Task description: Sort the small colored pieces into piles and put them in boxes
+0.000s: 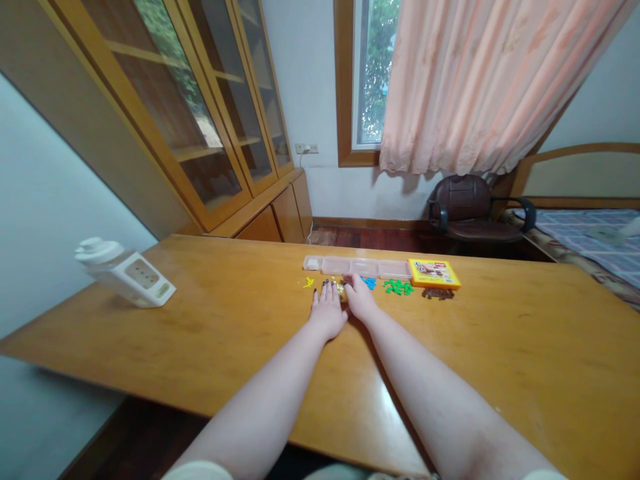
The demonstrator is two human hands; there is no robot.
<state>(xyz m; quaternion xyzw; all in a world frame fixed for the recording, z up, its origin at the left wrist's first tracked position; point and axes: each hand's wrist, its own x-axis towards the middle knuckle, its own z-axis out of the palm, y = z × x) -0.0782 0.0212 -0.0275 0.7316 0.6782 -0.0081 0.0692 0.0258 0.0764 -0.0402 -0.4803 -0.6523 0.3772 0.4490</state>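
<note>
My left hand point(327, 315) lies flat on the table with fingers stretched forward. Its fingertips are beside some small pale pieces point(341, 289). My right hand point(361, 298) is on its edge close by, fingers loosely bent around the far side of those pieces, which the hands partly hide. No held thing shows in it. Small yellow pieces point(309, 283) lie left of my left hand. Blue pieces point(369, 283) are just beyond my right hand, with green pieces point(399, 287) and brown pieces point(438, 294) farther right.
A row of clear plastic compartments point(364, 267) runs behind the pieces, ending at a yellow box point(434, 274). On the left of the wooden table point(240, 313) stands a white-lidded bottle point(127, 275). Beyond are a glass-door cabinet point(245, 183) and an armchair point(463, 207).
</note>
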